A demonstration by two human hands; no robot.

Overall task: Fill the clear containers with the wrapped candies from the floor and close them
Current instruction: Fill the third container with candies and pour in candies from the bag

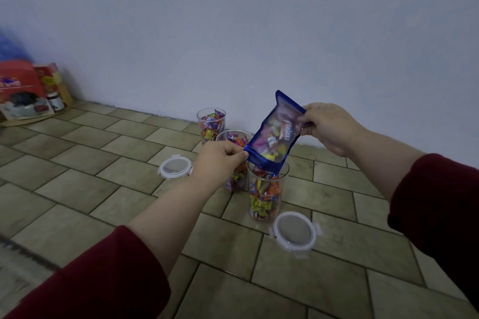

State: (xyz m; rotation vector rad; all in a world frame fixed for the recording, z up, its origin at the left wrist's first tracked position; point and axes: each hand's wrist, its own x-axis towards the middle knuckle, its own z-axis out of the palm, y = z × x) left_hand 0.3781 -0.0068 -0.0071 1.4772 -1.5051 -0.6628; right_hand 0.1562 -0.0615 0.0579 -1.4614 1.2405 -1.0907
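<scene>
A blue candy bag (273, 137) hangs tilted, mouth down, over the nearest clear container (265, 199), which holds wrapped candies. My left hand (220, 160) pinches the bag's lower left corner. My right hand (328, 127) grips its upper right edge. Two more open clear containers with candies stand behind: a middle container (234, 137), partly hidden by my left hand, and a far container (211, 123) by the wall. A round lid (295, 233) lies right of the near container, and another lid (175, 166) lies to the left.
Tiled floor (103, 163) all around, with a pale wall (233, 33) just behind the containers. Red boxes and a small jar (55, 101) lean in the far left corner. A rug edge (18, 261) shows at lower left.
</scene>
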